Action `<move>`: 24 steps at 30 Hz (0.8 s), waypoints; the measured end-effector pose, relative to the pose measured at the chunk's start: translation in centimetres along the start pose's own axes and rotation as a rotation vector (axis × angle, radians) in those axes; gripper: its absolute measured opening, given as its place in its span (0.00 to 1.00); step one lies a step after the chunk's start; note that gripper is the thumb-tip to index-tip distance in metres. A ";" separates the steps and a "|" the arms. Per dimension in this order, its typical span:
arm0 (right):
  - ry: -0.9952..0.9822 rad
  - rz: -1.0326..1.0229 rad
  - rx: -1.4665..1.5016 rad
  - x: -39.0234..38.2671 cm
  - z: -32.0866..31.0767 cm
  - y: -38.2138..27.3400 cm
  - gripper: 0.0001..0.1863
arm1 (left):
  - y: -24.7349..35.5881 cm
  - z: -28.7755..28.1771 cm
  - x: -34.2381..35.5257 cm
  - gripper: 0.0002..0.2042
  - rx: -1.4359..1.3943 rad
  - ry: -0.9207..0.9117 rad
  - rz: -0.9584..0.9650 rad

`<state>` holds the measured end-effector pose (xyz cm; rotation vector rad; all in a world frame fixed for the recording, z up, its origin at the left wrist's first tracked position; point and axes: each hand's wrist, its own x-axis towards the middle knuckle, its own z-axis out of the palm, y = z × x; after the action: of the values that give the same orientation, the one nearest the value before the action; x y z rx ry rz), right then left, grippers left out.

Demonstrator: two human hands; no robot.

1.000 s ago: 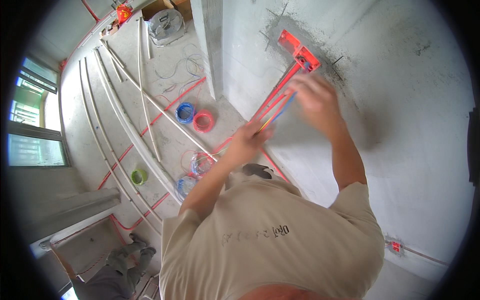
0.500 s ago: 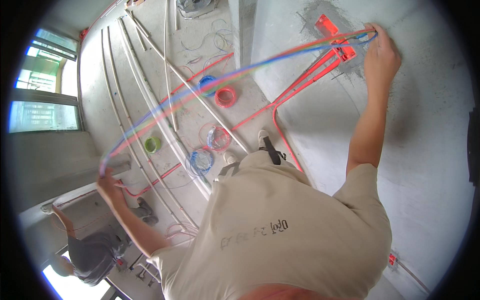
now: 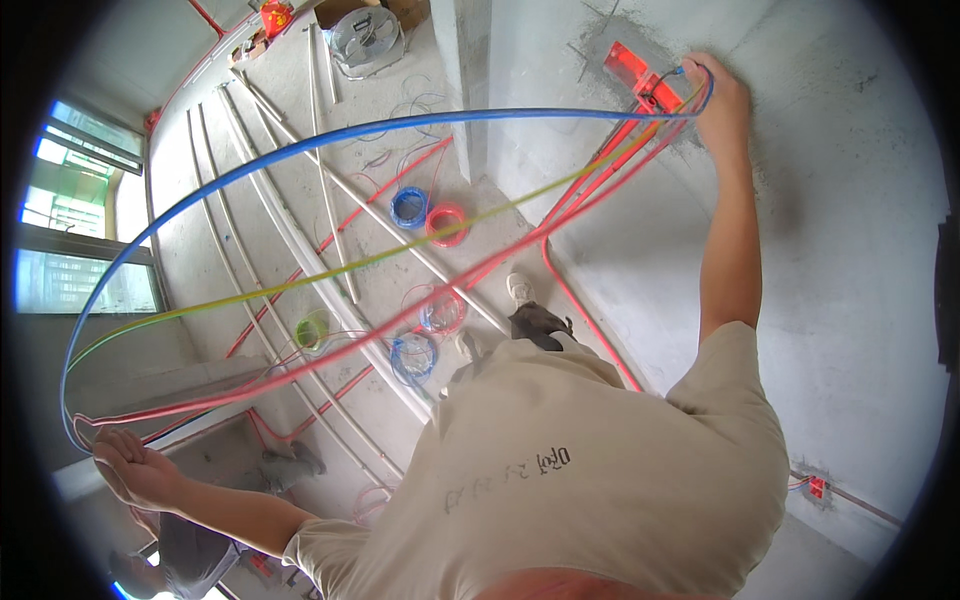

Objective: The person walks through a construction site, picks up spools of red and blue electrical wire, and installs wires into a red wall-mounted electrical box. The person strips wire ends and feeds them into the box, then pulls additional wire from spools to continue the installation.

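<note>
My right hand is closed round the wires beside the red wall box set in the grey wall. A blue wire, a yellow-green wire and red wires stretch across to my left hand. The left fingers are closed at the far end of the wires, out to the lower left. Between the hands the blue wire bows out far from me, while the red ones run lower and straighter. Red conduits lead down the wall from the box.
Long white pipes lie on the concrete floor. Coils of blue wire, red wire and green wire rest among them. A fan stands at the back. Another person is at lower left, below my left arm.
My left hand has swung outward and down to the left. The bundled wires have spread apart into separate curves. My right hand appears slightly further left, still by the wall box.
</note>
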<state>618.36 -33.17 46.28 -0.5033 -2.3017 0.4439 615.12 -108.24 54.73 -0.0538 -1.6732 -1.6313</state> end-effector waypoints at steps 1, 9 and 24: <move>0.014 -0.021 0.027 -0.3 -0.1 0.5 0.13 | -0.8 -0.1 0.2 0.17 -0.030 0.014 -0.021; 0.051 -0.021 0.117 -2.2 -0.3 1.2 0.12 | -2.7 4.8 -0.8 0.17 0.027 0.088 0.083; 0.012 -0.021 0.101 -4.1 1.0 2.7 0.07 | -2.6 5.4 0.5 0.17 0.077 0.094 0.158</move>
<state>620.99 -32.93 41.99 -0.4309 -2.2582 0.5425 610.80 -104.30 53.53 -0.0687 -1.6164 -1.4298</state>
